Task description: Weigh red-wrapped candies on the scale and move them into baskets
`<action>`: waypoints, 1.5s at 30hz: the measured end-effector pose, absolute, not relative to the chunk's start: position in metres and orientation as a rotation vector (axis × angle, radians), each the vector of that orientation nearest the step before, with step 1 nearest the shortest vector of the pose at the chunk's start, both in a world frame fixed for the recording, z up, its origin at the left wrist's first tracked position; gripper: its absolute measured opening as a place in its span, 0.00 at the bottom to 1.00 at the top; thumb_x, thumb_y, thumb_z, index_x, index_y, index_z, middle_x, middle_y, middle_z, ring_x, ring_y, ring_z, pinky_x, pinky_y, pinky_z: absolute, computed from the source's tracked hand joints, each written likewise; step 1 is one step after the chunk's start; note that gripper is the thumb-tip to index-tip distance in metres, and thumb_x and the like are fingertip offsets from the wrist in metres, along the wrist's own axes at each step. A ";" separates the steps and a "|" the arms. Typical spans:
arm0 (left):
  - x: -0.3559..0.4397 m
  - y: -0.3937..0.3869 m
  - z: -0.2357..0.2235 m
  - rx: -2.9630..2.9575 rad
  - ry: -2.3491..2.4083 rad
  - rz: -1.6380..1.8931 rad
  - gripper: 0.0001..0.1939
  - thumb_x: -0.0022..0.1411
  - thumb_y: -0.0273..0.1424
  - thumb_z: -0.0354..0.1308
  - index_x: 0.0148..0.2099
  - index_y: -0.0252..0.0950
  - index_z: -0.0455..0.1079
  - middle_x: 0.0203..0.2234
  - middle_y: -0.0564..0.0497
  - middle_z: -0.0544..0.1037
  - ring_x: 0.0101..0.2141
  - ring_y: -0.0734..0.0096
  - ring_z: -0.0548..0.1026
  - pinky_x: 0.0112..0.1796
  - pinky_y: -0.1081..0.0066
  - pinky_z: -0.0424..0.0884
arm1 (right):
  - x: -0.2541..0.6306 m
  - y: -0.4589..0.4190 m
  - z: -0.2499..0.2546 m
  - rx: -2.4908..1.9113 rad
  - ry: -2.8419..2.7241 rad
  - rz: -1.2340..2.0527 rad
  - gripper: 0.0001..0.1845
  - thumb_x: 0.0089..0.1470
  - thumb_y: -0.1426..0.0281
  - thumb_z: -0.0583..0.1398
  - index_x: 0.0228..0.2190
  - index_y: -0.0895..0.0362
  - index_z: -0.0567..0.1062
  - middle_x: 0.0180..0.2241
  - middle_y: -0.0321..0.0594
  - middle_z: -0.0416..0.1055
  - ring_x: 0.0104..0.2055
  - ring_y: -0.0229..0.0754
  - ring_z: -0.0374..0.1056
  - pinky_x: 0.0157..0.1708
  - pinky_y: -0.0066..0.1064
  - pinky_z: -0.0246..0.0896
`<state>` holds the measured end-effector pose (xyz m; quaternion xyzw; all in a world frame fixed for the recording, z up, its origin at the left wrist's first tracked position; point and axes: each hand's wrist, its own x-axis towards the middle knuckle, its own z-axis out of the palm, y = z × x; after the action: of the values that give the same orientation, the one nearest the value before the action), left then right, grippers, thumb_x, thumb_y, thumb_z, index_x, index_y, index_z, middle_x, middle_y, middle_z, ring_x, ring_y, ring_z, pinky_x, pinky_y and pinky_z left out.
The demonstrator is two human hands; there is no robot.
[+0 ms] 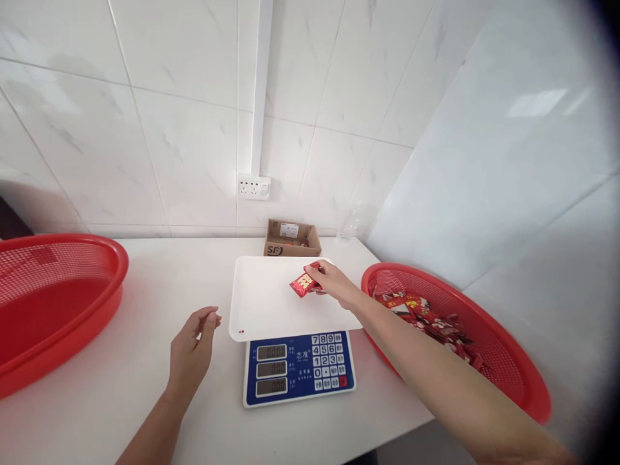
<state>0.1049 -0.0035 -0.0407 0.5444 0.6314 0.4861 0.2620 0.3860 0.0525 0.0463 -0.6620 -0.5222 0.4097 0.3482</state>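
Observation:
Over the white pan [271, 303] of a digital scale, my right hand [330, 280] is closed on small red packets [303, 284] with yellow printing. The front packet partly covers whatever else is in the grip. My left hand [196, 339] hovers above the table, left of the scale, its thumb and fingers curled together with nothing visible in them. The scale's blue panel [301, 366] has a keypad and three displays, which seem to read zero. Beneath my right forearm, a red basket [530, 394] holds many similar red packets [421, 316].
Another red basket [109, 265] stands at the left, its visible inside showing no packets. Behind the pan is an open cardboard box [285, 249] with some items in it. A clear plastic container [349, 223] stands in the back right corner. A socket [254, 187] is on the tiled wall.

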 end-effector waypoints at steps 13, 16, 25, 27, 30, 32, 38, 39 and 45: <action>0.104 -0.002 -0.043 1.464 1.683 1.318 0.21 0.58 0.50 0.48 0.43 0.41 0.69 0.33 0.49 0.79 0.37 0.63 0.78 0.37 0.66 0.73 | 0.392 0.059 0.044 -1.758 -1.332 0.964 0.07 0.55 0.66 0.55 0.35 0.54 0.69 0.36 0.39 0.72 0.33 0.36 0.69 0.28 0.25 0.64; 0.104 -0.001 -0.044 1.478 1.684 1.330 0.21 0.58 0.50 0.48 0.42 0.40 0.69 0.32 0.49 0.79 0.36 0.64 0.78 0.36 0.66 0.74 | 0.392 0.060 0.042 -1.748 -1.347 0.936 0.06 0.53 0.67 0.56 0.34 0.54 0.70 0.35 0.39 0.72 0.34 0.37 0.69 0.28 0.25 0.64; 0.104 -0.003 -0.041 1.509 1.672 1.327 0.21 0.58 0.49 0.47 0.42 0.40 0.69 0.33 0.48 0.79 0.35 0.63 0.78 0.36 0.65 0.74 | 0.390 0.061 0.040 -1.716 -1.400 0.845 0.05 0.54 0.66 0.56 0.31 0.54 0.69 0.33 0.37 0.71 0.34 0.37 0.68 0.30 0.26 0.66; 0.104 -0.004 -0.042 1.511 1.677 1.320 0.21 0.58 0.49 0.47 0.42 0.40 0.69 0.33 0.48 0.79 0.35 0.63 0.78 0.36 0.66 0.75 | 0.391 0.063 0.039 -1.721 -1.409 0.808 0.05 0.54 0.66 0.55 0.31 0.54 0.69 0.32 0.36 0.70 0.34 0.38 0.68 0.30 0.26 0.65; 0.104 -0.004 -0.042 1.511 1.677 1.313 0.21 0.58 0.49 0.47 0.42 0.40 0.69 0.33 0.48 0.79 0.36 0.64 0.77 0.36 0.66 0.75 | 0.394 0.064 0.041 -1.724 -1.417 0.775 0.06 0.55 0.66 0.53 0.31 0.54 0.69 0.31 0.35 0.69 0.34 0.38 0.68 0.30 0.27 0.65; 0.104 -0.003 -0.042 1.507 1.678 1.312 0.21 0.58 0.50 0.47 0.42 0.40 0.68 0.33 0.49 0.79 0.36 0.64 0.77 0.36 0.66 0.75 | 0.394 0.063 0.043 -1.721 -1.420 0.776 0.07 0.56 0.66 0.53 0.32 0.53 0.69 0.31 0.34 0.69 0.34 0.37 0.69 0.30 0.27 0.65; 0.104 -0.003 -0.041 1.519 1.666 1.318 0.21 0.58 0.49 0.47 0.42 0.40 0.69 0.33 0.48 0.79 0.35 0.63 0.78 0.35 0.66 0.75 | 0.390 0.053 0.054 -1.720 -1.472 0.939 0.07 0.56 0.65 0.54 0.34 0.54 0.70 0.33 0.38 0.73 0.31 0.37 0.72 0.26 0.26 0.66; 0.104 -0.003 -0.042 1.516 1.662 1.328 0.21 0.58 0.49 0.47 0.42 0.40 0.69 0.32 0.48 0.79 0.35 0.63 0.78 0.35 0.66 0.75 | 0.390 0.050 0.055 -1.721 -1.493 0.988 0.07 0.55 0.65 0.56 0.34 0.54 0.71 0.33 0.38 0.74 0.30 0.37 0.72 0.26 0.26 0.66; 0.105 -0.003 -0.043 1.525 1.655 1.347 0.20 0.58 0.48 0.48 0.42 0.39 0.69 0.31 0.48 0.79 0.34 0.63 0.78 0.35 0.65 0.75 | 0.391 0.041 0.053 -1.762 -1.644 1.126 0.08 0.44 0.66 0.66 0.29 0.54 0.76 0.28 0.39 0.76 0.27 0.40 0.71 0.23 0.27 0.64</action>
<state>0.1045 -0.0028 -0.0429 0.5619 0.6098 0.4965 0.2565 0.3908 0.0407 0.0527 -0.6433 -0.6004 0.4109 0.2384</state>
